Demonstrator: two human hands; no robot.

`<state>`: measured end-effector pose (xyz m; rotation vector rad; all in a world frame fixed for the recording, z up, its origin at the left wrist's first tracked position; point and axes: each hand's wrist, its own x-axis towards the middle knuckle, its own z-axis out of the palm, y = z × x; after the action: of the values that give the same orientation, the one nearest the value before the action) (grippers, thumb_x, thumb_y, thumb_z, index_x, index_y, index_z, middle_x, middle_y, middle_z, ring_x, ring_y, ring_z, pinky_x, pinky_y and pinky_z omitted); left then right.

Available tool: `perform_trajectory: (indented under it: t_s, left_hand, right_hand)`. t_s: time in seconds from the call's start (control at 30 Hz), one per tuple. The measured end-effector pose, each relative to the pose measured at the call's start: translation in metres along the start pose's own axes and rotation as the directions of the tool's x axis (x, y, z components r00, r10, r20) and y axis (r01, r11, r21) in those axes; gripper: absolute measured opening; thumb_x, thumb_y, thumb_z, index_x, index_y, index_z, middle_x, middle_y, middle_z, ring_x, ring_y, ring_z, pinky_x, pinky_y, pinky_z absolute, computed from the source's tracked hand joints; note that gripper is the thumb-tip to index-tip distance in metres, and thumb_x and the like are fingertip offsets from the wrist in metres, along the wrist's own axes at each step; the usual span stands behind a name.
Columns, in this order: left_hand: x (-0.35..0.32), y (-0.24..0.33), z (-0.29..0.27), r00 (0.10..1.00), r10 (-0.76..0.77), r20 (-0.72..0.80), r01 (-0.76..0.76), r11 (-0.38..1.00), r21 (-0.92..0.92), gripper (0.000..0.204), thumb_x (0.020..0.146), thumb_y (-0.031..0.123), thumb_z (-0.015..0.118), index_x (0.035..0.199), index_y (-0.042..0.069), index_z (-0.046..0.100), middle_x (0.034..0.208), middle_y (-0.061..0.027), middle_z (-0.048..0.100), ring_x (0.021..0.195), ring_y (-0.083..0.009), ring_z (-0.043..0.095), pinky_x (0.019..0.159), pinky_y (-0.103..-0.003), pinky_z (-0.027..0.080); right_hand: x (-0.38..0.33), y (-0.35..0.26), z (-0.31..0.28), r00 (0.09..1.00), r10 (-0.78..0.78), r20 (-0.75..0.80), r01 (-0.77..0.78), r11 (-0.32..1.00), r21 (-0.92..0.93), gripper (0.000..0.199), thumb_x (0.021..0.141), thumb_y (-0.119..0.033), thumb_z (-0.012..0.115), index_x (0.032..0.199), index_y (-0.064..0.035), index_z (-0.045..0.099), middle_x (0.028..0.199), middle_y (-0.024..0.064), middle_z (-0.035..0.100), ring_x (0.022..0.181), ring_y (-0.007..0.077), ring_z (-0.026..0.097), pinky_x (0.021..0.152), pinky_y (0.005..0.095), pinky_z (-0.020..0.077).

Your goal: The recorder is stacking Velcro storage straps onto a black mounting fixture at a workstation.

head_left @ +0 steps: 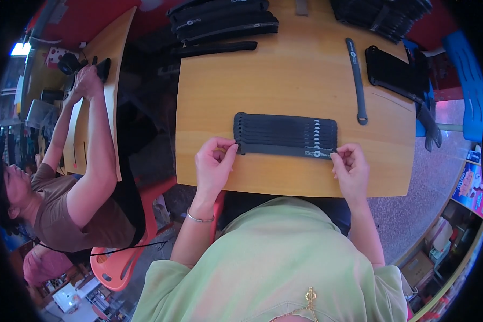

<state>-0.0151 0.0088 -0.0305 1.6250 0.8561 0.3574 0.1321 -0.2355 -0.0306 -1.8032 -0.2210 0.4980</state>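
Several dark grey flat straps [276, 130] lie on the table in an overlapping row, each with a rounded, holed end at the left and pale print near the right. The nearest strap [279, 149] runs along the front of the row. My left hand [213, 163] pinches its left end between thumb and fingers. At the opposite end, the thumb and forefinger of my right hand [351, 169] close on its right corner. To the right of the row lies a single loose strap [356, 80], lengthwise, its holed end toward me.
Bundles of black straps [225, 24] are piled at the table's far left edge. More bundles [383, 16] sit at the far right, near a black stack [394, 74]. A co-worker [80, 209] works at another table [110, 107] on the left. A blue chair [469, 86] stands at the right.
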Motion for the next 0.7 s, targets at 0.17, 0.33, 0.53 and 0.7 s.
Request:
perform_trajectory:
  t_s: [0.17,0.33,0.53,0.7]
  left_hand:
    - [0.001,-0.003,0.001,1.0,0.013,-0.003,-0.013,1.0,0.011,0.006,0.083,-0.002,0.064,0.088,-0.003,0.061,0.071,-0.0009,0.059,0.048,-0.0015,0.048,0.042,-0.017,0.035]
    - [0.0,-0.004,0.003,1.0,0.011,-0.025,-0.011,1.0,-0.004,0.006,0.082,-0.003,0.064,0.087,-0.002,0.061,0.068,0.0,0.058,0.049,-0.0005,0.047,0.043,-0.016,0.033]
    - [0.001,-0.014,0.003,0.998,0.067,-0.022,-0.065,0.996,0.059,0.006,0.082,-0.004,0.064,0.087,-0.002,0.061,0.068,0.0017,0.057,0.051,0.0009,0.043,0.045,-0.015,0.031]
    - [0.001,-0.011,0.006,0.997,0.07,-0.035,-0.068,0.996,0.053,0.006,0.082,-0.004,0.064,0.087,-0.001,0.061,0.069,0.0017,0.057,0.052,0.001,0.044,0.046,-0.015,0.032]
  right_hand:
    - [0.001,0.0,0.0,1.0,0.011,-0.009,-0.011,1.0,-0.009,0.016,0.084,0.001,0.064,0.092,-0.0025,0.05,0.076,-0.0004,0.053,0.057,0.0028,0.051,0.046,0.0171,0.0408]
    - [0.001,0.001,0.001,1.0,0.013,-0.02,-0.014,1.0,-0.017,0.016,0.084,-0.001,0.064,0.089,-0.0037,0.049,0.069,-0.0016,0.051,0.053,0.0024,0.049,0.044,0.0172,0.0391]
    - [0.001,-0.001,0.001,0.999,0.041,-0.034,-0.042,0.999,-0.021,0.016,0.084,-0.001,0.065,0.088,-0.0038,0.05,0.068,-0.0022,0.051,0.054,0.0022,0.049,0.045,0.0172,0.0392]
    - [0.002,-0.001,0.001,0.999,0.035,-0.042,-0.037,0.998,-0.041,0.014,0.083,-0.001,0.066,0.086,-0.0028,0.052,0.068,-0.0027,0.052,0.057,0.0019,0.05,0.048,0.0166,0.0397]
